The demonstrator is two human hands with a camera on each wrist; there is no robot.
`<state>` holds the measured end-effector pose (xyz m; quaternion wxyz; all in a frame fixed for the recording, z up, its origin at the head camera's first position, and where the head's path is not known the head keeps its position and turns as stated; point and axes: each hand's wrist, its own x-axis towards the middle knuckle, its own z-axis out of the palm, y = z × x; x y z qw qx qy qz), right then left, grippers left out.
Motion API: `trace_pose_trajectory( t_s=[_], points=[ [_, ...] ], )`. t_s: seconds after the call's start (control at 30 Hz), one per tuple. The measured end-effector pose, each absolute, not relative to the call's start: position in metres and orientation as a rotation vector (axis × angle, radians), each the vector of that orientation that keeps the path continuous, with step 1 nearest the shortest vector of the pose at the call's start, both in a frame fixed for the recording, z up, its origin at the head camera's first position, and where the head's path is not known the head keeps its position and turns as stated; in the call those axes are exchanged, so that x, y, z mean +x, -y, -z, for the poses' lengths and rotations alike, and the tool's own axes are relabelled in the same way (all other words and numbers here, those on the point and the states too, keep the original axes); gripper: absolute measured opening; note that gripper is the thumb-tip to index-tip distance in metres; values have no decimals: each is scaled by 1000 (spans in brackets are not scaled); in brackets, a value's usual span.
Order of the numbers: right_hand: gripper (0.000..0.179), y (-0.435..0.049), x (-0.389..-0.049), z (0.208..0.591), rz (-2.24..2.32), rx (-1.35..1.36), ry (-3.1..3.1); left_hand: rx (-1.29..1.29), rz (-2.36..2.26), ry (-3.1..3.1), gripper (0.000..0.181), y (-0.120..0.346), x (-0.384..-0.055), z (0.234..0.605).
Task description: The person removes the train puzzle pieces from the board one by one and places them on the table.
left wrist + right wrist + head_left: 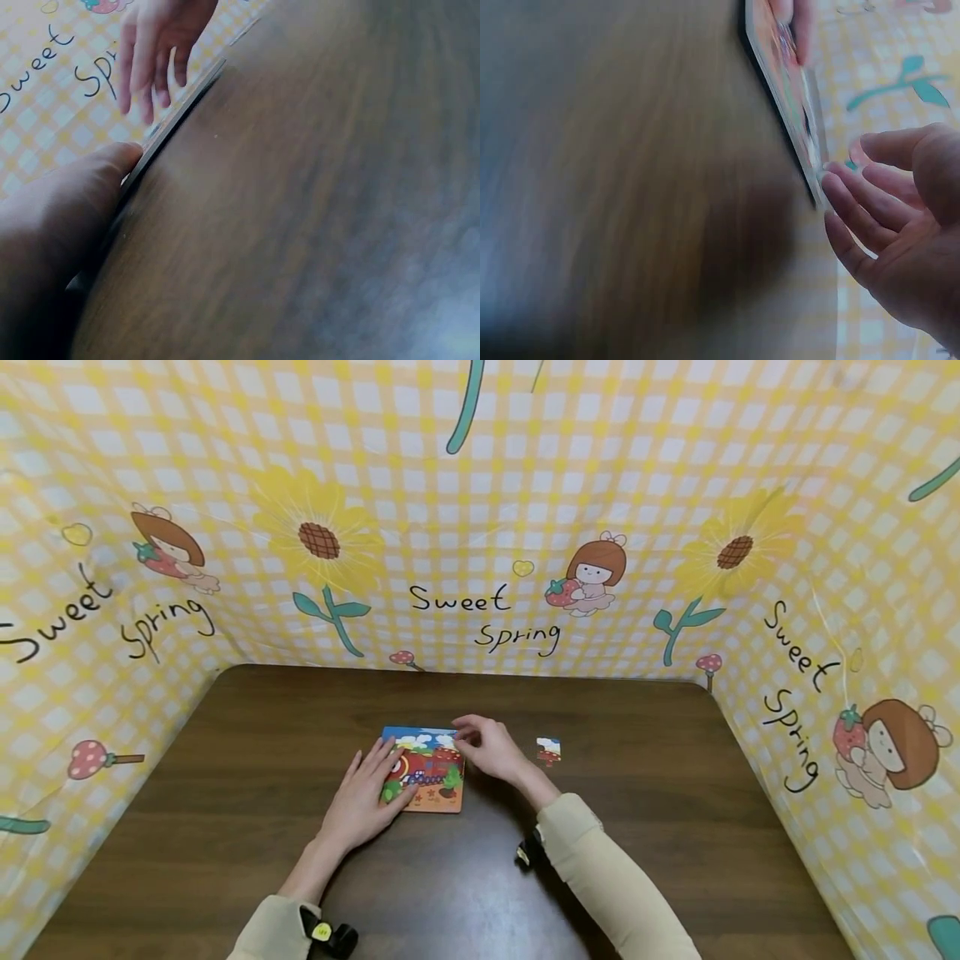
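A flat picture puzzle (435,777) with blue sky, white clouds and a red shape over an orange ground lies on the table. My left hand (367,793) rests on its left side with fingers spread, covering part of the picture. In the left wrist view its thumb (112,165) lies at the board's edge. At the upper right corner of the puzzle is my right hand (487,747). Its thumb and fingers stand apart in the right wrist view, with nothing visible between them. A loose puzzle piece (548,749) lies right of that hand.
The dark wooden table (645,793) carries the puzzle near its middle. A yellow checked cloth (480,543) printed with flowers and figures walls in the back and both sides. Each sleeved forearm wears a black wrist device (327,933).
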<state>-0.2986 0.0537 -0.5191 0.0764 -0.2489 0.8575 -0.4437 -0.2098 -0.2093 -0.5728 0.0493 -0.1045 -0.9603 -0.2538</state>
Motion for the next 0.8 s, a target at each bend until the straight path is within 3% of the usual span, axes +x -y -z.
trace_pose_trajectory(
  t_s=[0.8],
  points=[
    [43, -9, -295, 526, 1178, -626, -2623, -327, 785, 2890, 80, 208, -208, 572]
  ],
)
